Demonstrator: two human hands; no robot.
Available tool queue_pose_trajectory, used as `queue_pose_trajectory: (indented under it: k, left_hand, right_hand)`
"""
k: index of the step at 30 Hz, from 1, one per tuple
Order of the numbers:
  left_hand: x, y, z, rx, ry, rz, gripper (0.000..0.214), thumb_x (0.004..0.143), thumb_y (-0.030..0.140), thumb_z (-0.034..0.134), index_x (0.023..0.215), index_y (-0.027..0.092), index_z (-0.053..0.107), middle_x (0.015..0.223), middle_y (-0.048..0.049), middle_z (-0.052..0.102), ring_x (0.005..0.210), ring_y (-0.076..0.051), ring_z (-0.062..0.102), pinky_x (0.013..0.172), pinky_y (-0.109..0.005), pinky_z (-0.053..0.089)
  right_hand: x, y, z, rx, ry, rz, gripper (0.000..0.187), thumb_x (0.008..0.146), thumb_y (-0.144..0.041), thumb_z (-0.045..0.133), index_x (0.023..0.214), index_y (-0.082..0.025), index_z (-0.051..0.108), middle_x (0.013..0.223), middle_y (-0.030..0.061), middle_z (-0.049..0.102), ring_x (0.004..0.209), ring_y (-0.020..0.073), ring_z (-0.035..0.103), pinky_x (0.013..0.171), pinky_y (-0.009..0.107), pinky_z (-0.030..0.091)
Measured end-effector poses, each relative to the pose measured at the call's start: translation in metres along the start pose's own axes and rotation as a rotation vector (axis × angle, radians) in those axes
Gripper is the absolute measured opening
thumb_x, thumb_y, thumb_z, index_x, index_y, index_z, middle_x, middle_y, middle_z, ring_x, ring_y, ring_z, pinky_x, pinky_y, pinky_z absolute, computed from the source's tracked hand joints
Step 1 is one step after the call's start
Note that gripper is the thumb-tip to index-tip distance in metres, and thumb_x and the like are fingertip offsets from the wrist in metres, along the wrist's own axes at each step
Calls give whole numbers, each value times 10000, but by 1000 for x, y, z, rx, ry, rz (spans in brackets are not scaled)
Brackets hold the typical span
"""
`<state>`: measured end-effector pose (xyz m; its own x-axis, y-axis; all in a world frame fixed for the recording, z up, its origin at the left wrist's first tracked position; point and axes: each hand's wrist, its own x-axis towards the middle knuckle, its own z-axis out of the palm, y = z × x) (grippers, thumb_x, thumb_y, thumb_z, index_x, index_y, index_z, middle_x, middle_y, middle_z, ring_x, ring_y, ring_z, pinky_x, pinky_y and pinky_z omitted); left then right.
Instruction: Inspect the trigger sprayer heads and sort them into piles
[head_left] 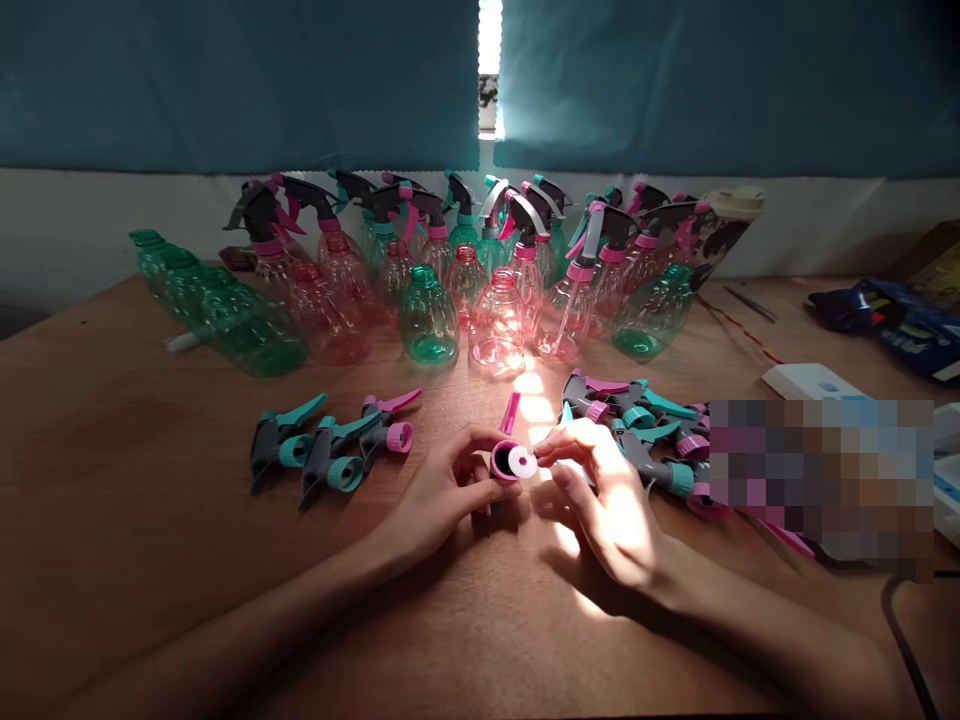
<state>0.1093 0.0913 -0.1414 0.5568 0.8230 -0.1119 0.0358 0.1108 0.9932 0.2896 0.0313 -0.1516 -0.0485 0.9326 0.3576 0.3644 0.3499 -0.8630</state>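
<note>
My left hand is closed around a spray trigger head with a pink lever, its pink collar facing me. At the mouth of that collar sits a small white washer with a hole in its middle, partly covering the dark opening. The fingertips of my right hand pinch the washer's right edge. To the left lie several grey trigger heads with teal or pink collars. More trigger heads lie just beyond my right hand, which partly hides them.
Behind my hands stand green bottles and pink bottles, several fitted with trigger heads. A patterned cup stands at the back right. On the right are a white box, a dark blue packet and a cable.
</note>
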Motion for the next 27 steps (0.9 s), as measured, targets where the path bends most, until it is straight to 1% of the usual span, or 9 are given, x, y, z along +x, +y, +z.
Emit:
queue_pose_trajectory:
  k: [2,4,7,11,14,18,21,24,27]
  left_hand:
    - [0,0,0,-2,-2,3,299,718,200,757,966,158,596,831,3,632,739,-124,574,627,-215,424]
    - [-1,-1,0,-6,-3,12,309,716,202,764,974,163,599,839,5,626,750,-123,570,629,-212,427]
    - [-2,-2,1,-26,-9,18,308,721,202,764,978,172,596,845,15,614,735,-113,558,624,-207,427]
    - [-3,-2,2,-64,-14,-1,292,732,210,762,964,170,588,853,21,609,692,-95,537,613,-205,422]
    - [-4,-1,3,-76,-20,-19,321,721,211,775,978,163,589,837,17,611,714,-102,548,626,-203,421]
    - [-6,-1,4,-82,-39,-33,350,712,210,781,999,154,588,821,10,616,730,-115,561,647,-213,433]
    - [-7,-1,5,-89,-47,-19,309,732,217,759,981,153,588,821,3,621,729,-121,569,647,-216,442]
    - [-6,0,5,-95,-49,-10,302,735,223,752,978,149,590,822,-4,624,711,-121,572,625,-213,445]
    - [-6,0,6,-101,-65,-11,310,738,204,747,995,150,583,821,-6,629,679,-116,574,601,-211,446]
  right_hand:
    - [0,-2,0,27,-13,-6,220,948,-447,455,1001,-246,525,947,57,593,767,197,623,652,337,550]
    - [1,-4,0,-6,-10,-44,204,930,-441,483,970,-252,549,928,60,588,803,217,612,666,353,545]
    - [4,-6,0,-95,-7,-152,115,899,-326,552,980,-246,566,940,64,596,842,223,605,740,381,535]
    - [7,-4,-1,-120,-51,-317,214,891,-153,546,1095,-208,580,1022,86,633,963,210,613,837,369,522]
    - [8,-2,-3,-140,-79,-370,247,921,-118,513,1135,-202,603,1061,94,663,1012,197,621,865,354,526]
    - [9,0,-6,-154,-79,-440,267,928,-150,533,1169,-209,631,1106,83,690,1047,203,627,938,386,511]
    - [9,4,-5,-194,-91,-495,318,953,-178,493,1247,-223,605,1174,71,686,1147,208,594,1017,399,476]
    - [9,9,-3,-257,-125,-502,369,977,-294,453,1326,-217,546,1263,80,646,1247,219,532,1071,413,435]
    - [9,14,-2,-304,-180,-524,498,970,-463,407,1401,-220,459,1335,99,592,1309,251,469,1083,464,410]
